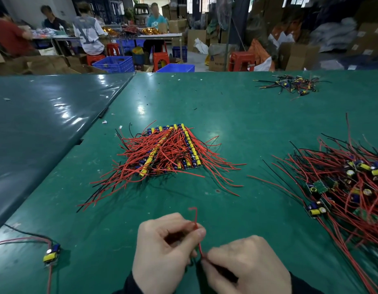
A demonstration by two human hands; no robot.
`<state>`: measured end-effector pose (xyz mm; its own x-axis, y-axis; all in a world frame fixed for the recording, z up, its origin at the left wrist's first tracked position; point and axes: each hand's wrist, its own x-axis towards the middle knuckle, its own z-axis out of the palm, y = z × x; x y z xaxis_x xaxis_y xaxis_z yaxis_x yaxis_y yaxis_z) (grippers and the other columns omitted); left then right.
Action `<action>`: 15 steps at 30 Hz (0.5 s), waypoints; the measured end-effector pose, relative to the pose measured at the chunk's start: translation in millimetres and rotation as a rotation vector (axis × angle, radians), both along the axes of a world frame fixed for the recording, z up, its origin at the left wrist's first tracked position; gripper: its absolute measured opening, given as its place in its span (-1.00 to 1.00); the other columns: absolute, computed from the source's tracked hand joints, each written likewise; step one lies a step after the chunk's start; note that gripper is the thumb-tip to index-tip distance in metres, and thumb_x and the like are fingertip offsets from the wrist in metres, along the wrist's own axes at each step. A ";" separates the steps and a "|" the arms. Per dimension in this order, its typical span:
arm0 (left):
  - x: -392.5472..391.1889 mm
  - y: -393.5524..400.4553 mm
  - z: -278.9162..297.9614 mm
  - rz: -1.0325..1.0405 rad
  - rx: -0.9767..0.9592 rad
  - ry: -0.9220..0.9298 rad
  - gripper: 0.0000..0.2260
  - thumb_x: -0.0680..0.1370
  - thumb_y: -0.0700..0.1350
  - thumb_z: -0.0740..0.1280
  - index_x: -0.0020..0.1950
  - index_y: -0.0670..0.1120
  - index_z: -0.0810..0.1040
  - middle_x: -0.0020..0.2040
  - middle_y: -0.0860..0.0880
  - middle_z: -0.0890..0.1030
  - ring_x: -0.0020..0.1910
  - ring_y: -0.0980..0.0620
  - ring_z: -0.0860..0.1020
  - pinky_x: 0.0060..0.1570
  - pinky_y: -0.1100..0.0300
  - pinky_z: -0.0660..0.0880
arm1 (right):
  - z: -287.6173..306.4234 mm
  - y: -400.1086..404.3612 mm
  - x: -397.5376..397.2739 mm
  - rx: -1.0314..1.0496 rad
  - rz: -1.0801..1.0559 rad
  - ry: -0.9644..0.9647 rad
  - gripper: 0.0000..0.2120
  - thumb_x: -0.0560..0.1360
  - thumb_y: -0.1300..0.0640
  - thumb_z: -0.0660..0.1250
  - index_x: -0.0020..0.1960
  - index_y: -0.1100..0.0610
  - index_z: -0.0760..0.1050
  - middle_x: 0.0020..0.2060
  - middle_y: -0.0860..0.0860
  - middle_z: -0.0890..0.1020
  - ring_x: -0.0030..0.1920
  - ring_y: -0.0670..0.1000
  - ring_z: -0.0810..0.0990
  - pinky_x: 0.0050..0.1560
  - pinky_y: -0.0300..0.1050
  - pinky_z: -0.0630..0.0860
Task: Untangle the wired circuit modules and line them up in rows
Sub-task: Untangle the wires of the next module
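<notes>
Red wire (196,234), thin, limp, light, springy, at worktop (226,115) near edge: pinched between curled left hand (162,249) and right hand (245,264); best held near its module, hidden here; tangled pile (351,183) right edge, rows (171,149) centre.

Head camera looks forward-down over green table (205,102).

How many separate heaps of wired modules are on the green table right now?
3. A lined-up heap at centre, a tangled heap at the right edge, a small heap far right. A lone module lies near left; more may lie outside the view.
</notes>
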<state>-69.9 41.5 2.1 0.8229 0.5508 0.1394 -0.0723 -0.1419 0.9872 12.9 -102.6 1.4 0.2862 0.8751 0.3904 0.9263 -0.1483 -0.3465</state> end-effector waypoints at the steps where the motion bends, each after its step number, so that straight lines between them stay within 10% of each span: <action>1: 1.5 1.4 1.3 -0.006 -0.054 0.013 -0.87 0.26 -0.24 0.56 -0.39 -0.24 0.65 -0.43 -0.17 0.59 -0.59 0.01 0.50 -0.59 0.27 0.40 | 2.3 0.9 -0.5 0.021 -0.001 0.125 -0.80 0.36 0.11 0.35 -0.42 0.08 0.47 -0.56 0.00 0.42 -0.56 -0.04 0.35 -0.57 -0.26 0.29; 6: 2.5 19.0 12.0 -0.100 -0.650 0.040 -0.71 0.07 -0.19 0.60 -0.28 -0.25 0.69 -0.39 -0.19 0.60 -0.52 0.08 0.53 -0.58 0.33 0.43 | 18.4 2.6 4.1 -0.025 0.123 1.245 -0.84 0.45 0.08 0.34 -0.25 0.07 0.65 -0.57 -0.09 0.48 -0.54 -0.17 0.38 -0.47 -0.31 0.29; 10: -0.4 21.3 16.9 -0.158 -0.856 0.025 -0.45 -0.22 -0.11 0.69 -0.30 -0.18 0.69 -0.41 -0.13 0.60 -0.50 0.07 0.55 -0.59 0.34 0.44 | 26.4 4.0 8.5 -0.121 0.286 1.367 -0.84 0.49 0.08 0.32 -0.19 0.04 0.65 -0.49 -0.11 0.55 -0.47 -0.20 0.40 -0.42 -0.33 0.27; 15: 1.4 22.0 14.3 -0.028 -0.698 -0.016 -0.66 -0.06 -0.23 0.65 -0.38 -0.23 0.64 -0.43 -0.16 0.56 -0.54 0.04 0.50 -0.59 0.30 0.41 | 21.9 2.2 5.0 -0.114 0.181 1.206 -0.84 0.48 0.08 0.33 -0.23 0.01 0.65 -0.52 -0.08 0.48 -0.48 -0.13 0.33 -0.43 -0.22 0.18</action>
